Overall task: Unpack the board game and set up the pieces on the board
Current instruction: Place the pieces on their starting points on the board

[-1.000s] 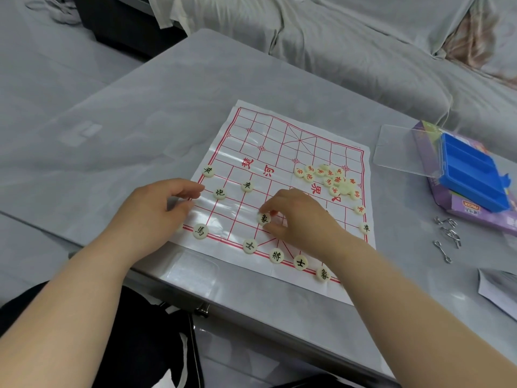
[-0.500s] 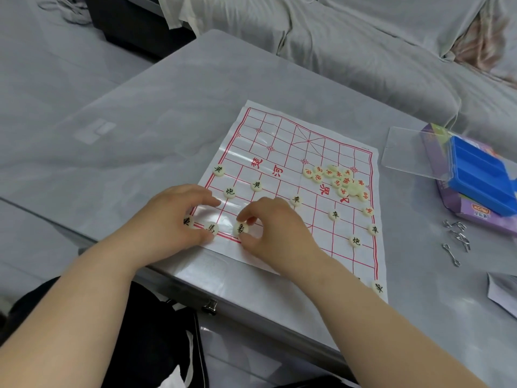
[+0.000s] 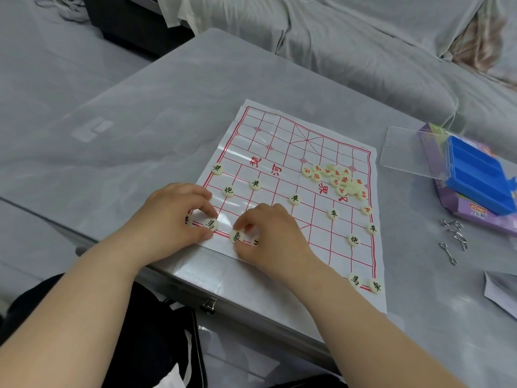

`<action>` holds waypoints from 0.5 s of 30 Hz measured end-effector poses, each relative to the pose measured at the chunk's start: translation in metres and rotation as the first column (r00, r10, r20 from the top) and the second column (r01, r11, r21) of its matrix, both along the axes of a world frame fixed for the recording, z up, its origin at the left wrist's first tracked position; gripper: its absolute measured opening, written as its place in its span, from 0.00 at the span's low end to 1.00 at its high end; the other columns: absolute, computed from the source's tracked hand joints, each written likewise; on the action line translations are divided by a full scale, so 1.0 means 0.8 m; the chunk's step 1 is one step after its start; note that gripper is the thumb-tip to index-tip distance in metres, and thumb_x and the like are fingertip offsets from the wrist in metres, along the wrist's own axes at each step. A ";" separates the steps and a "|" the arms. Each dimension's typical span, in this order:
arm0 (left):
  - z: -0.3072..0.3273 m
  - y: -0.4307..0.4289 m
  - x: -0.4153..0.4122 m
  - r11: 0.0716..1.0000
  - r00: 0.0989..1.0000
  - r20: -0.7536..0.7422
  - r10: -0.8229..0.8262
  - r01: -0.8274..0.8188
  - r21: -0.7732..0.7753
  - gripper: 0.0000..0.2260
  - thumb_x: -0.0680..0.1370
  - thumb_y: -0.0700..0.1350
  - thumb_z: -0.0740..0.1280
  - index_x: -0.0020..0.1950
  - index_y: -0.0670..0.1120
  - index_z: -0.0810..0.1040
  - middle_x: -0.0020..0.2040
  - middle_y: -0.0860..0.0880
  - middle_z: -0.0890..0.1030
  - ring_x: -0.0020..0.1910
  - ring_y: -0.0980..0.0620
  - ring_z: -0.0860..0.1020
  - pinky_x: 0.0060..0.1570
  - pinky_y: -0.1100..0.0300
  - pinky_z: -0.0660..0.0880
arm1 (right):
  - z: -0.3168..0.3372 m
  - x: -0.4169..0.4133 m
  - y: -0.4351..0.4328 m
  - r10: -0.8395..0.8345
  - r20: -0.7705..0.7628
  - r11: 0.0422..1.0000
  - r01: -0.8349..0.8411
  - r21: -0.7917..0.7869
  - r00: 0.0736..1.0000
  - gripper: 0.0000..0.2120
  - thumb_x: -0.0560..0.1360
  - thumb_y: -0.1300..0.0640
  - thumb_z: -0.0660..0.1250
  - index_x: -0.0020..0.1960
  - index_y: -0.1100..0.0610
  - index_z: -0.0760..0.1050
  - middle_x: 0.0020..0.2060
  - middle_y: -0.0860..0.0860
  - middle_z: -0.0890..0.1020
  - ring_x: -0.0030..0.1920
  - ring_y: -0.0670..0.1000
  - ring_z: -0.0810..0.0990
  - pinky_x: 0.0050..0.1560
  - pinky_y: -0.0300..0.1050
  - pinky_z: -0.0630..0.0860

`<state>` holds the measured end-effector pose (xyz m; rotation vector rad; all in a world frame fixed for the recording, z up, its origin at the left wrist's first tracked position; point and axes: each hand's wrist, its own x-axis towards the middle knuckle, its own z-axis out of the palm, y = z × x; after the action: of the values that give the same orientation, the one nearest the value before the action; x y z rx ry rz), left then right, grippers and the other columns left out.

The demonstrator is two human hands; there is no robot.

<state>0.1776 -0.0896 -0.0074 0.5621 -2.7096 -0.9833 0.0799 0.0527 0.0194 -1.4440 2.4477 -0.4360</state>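
Since a second ago, when the right hand [image 3: 274,239] held the elephant [image 3: 237,236] over mid-board, both hands have come to the near left corner of the board [image 3: 279,141], which lies flat on the table [image 3: 167,107]. Left hand [image 3: 167,228]: thumb and forefinger curled about the horse [image 3: 211,224] on the near line. Right hand: fingertips pinch the elephant, just beside the horse on that line. Judgement: black's back rank is being filled from the left; its middle is hidden under the right hand. Right of the board, well apart: blue tray [image 3: 475,175], clear lid [image 3: 402,152]. Red pile [image 3: 335,179] lies unsorted on the board's right side, over points still needed. Clips [image 3: 453,239], right of the board, obstruct nothing.
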 end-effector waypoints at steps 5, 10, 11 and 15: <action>0.001 0.003 -0.003 0.995 0.999 0.039 0.021 -0.017 -0.102 0.12 0.66 0.47 0.74 0.48 0.53 0.79 0.61 0.56 0.73 0.66 0.55 0.63 0.56 0.68 0.52 | 0.006 -0.007 0.010 0.016 0.010 0.999 -0.016 -0.049 1.000 0.18 0.72 0.54 0.65 0.62 0.50 0.71 0.55 0.46 0.75 0.53 0.47 0.67 0.49 0.35 0.59; 0.004 0.005 -0.004 0.996 1.000 -0.011 0.006 -0.007 -0.090 0.26 0.57 0.62 0.65 0.52 0.52 0.80 0.57 0.60 0.71 0.63 0.56 0.66 0.52 0.72 0.50 | 0.020 -0.028 0.047 -0.137 0.092 0.987 0.144 -0.073 0.986 0.16 0.73 0.58 0.65 0.60 0.50 0.73 0.49 0.41 0.70 0.50 0.41 0.64 0.58 0.36 0.64; 0.004 0.006 -0.004 0.997 0.999 -0.037 0.013 -0.015 -0.069 0.29 0.56 0.63 0.62 0.51 0.52 0.80 0.55 0.61 0.70 0.61 0.57 0.66 0.54 0.71 0.51 | 0.020 -0.030 0.056 -0.168 0.087 0.983 0.174 -0.058 0.982 0.15 0.73 0.58 0.65 0.59 0.50 0.73 0.48 0.40 0.70 0.50 0.41 0.65 0.57 0.35 0.64; 0.005 0.025 -0.009 0.997 0.994 -0.099 -0.043 0.036 -0.067 0.29 0.58 0.64 0.56 0.50 0.52 0.81 0.53 0.59 0.74 0.58 0.58 0.68 0.60 0.61 0.56 | 0.015 -0.029 0.085 -0.254 0.091 0.967 0.254 0.002 0.963 0.13 0.74 0.55 0.65 0.58 0.48 0.73 0.50 0.39 0.69 0.51 0.40 0.64 0.59 0.34 0.63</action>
<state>0.1706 -0.0697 -0.0034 0.4365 -2.6620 -0.9036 0.0567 0.1209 0.0317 -1.0893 2.5682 -0.5533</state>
